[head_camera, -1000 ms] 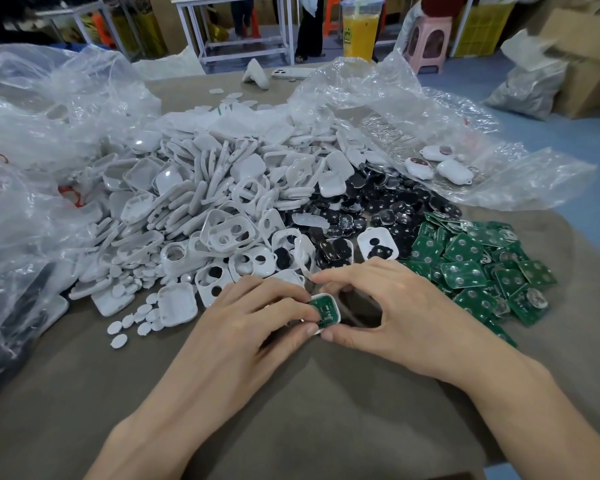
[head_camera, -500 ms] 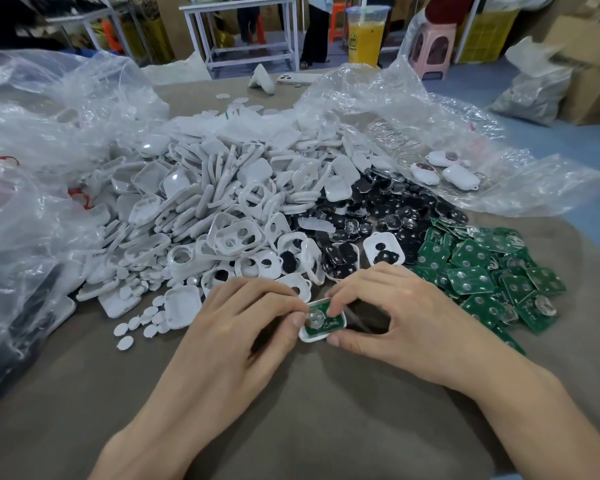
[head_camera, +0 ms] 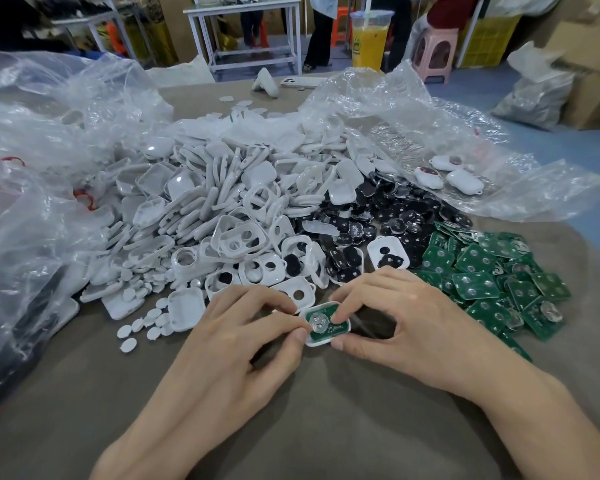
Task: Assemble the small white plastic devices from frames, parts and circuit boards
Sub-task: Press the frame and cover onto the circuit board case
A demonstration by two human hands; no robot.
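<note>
Both hands grasp one unit low over the table. The left hand (head_camera: 229,341) pinches the left end of the white frame (head_camera: 323,343) between thumb and forefinger. The right hand (head_camera: 406,323) holds its right end, thumb on the near edge and forefinger on the green circuit board (head_camera: 336,330) seated inside.

Surface: a grey-brown cloth-covered table (head_camera: 326,417). Just beyond the hands lie a heap of white frames (head_camera: 222,209), black parts (head_camera: 388,216) and loose circuit boards (head_camera: 482,275). Closed white devices (head_camera: 463,181) rest on a clear plastic bag (head_camera: 499,161).

Room: blue floor (head_camera: 551,133), pink stool (head_camera: 433,53), cardboard boxes (head_camera: 596,81), orange drink cup (head_camera: 369,43).

Markings: the print on the cup and boards is too small to read.
</note>
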